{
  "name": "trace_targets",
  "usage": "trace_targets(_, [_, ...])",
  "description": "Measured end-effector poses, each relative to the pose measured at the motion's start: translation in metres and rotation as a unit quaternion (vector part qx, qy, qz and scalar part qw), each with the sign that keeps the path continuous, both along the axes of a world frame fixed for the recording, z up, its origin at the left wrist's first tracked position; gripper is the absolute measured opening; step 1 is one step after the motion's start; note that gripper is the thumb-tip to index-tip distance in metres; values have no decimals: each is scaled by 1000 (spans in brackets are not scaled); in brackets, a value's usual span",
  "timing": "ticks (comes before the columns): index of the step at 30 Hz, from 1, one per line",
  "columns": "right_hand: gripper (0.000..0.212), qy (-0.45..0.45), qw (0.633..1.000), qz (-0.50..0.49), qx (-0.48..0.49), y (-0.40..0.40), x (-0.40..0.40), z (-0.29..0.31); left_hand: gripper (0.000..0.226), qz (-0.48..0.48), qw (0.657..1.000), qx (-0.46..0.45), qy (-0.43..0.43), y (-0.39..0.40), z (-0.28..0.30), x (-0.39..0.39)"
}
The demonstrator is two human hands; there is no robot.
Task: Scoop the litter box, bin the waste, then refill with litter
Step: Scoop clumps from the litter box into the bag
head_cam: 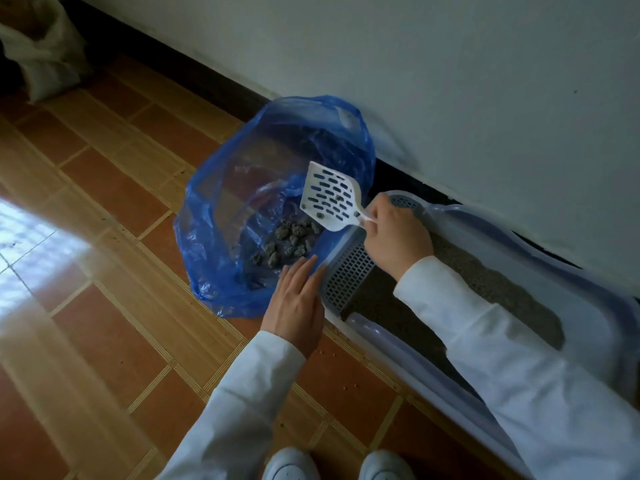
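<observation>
A pale blue litter box [575, 327] lies along the wall, grey litter [474, 275] inside and a perforated grid step [346, 268] at its left end. Beside it on the floor an open blue plastic bag [221, 216] holds a heap of dark waste clumps [284, 240]. My right hand [394, 237] grips the handle of a white slotted scoop [330, 197], tipped over the bag's mouth with a few clumps stuck to it. With straight fingers, my left hand [298, 299] rests flat against the bag's near edge, next to the grid step.
The floor is brown tile with pale strips; a few litter grains [346, 386] lie scattered near the box. A white sack [41, 53] slumps in the far left corner. A dark skirting board [194, 71] runs under the white wall. My two white shoes [339, 465] show at the bottom.
</observation>
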State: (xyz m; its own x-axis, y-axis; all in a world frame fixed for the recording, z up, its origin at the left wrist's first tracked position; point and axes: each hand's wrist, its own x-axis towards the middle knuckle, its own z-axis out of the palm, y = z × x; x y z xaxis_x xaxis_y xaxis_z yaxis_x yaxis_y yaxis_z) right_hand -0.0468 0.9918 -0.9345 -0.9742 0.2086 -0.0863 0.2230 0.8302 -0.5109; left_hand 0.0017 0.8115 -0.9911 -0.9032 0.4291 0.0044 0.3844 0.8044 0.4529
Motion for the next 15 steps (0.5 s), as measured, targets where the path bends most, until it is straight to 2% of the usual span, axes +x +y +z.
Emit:
trace_targets(2, [7,-50,992,-56,-98,21,10,3,45,-13,1000,7,6,6,1,-1])
trace_targets(5, [8,-104,948,-140,-267,51,30,11,46,-31,999,9,6,17,4,-2])
trace_targets(7, [9,-121,922,-174,-323,70,47,19,46,-46,999,12,9,26,6,-2])
trace_targets(11, [10,-139,905,-201,-347,111,92,37,45,-71,997,23,11,45,11,-1])
trace_targets(15, [9,-191,903,-237,-302,150,145,47,46,-97,995,5,-12,58,10,-2])
